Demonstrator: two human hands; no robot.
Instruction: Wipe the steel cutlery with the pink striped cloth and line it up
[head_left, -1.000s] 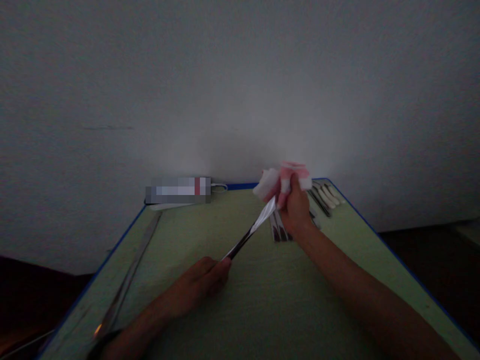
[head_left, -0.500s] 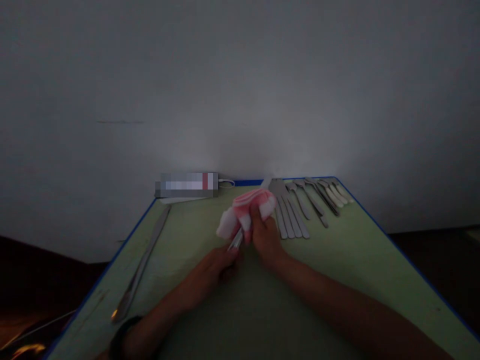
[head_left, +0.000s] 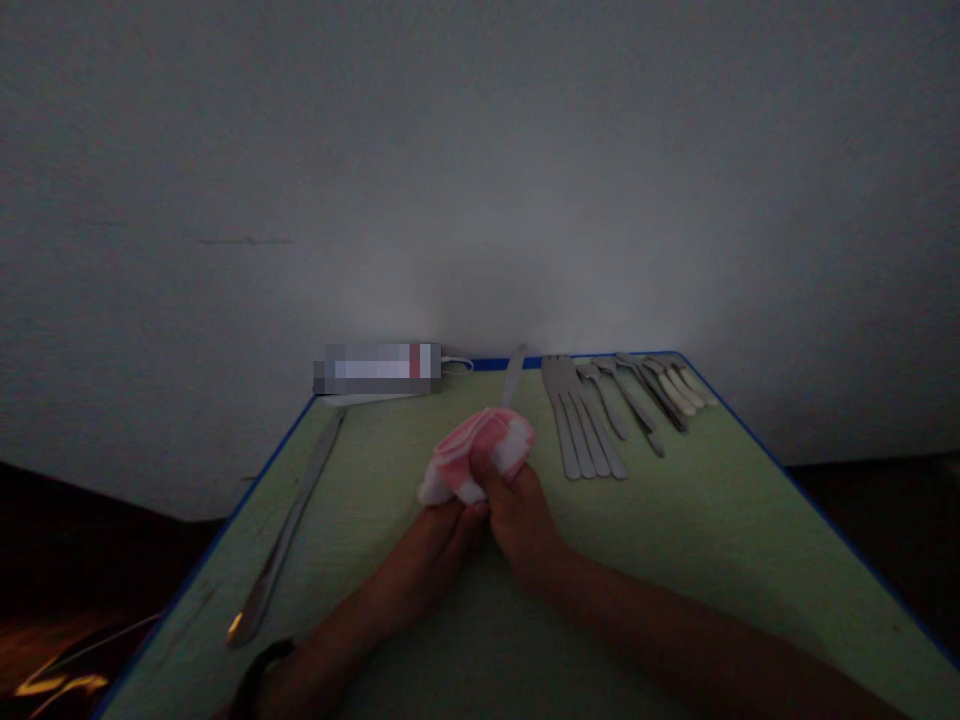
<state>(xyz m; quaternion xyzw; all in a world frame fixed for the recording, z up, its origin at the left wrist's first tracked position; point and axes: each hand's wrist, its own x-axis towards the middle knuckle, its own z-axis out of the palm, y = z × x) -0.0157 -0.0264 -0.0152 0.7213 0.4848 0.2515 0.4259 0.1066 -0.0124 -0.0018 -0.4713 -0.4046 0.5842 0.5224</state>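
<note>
A table knife [head_left: 514,375] points away from me, its blade showing beyond a bunched pink-and-white cloth [head_left: 480,450]. My right hand [head_left: 525,520] is closed on the cloth, thumb on top, and the cloth wraps the knife's lower part. Directly below and to the left, my left hand [head_left: 442,545] is closed around the knife's handle end, which the cloth and fingers hide. The two hands touch or nearly touch. To the right of the cloth, several forks [head_left: 585,435] lie side by side on the table.
Further right lie spoons [head_left: 607,400], dark-handled cutlery [head_left: 656,395] and pale-handled pieces [head_left: 679,388]. Another long knife [head_left: 289,525] rests along the left side. A blurred box [head_left: 379,370] with a white cable [head_left: 457,366] stands at the back left. The green table [head_left: 712,540] meets a wall [head_left: 480,180].
My right hand and the cloth have slid down toward my left hand. More of the knife's blade now shows above the cloth, while the handle part seen before is covered.
</note>
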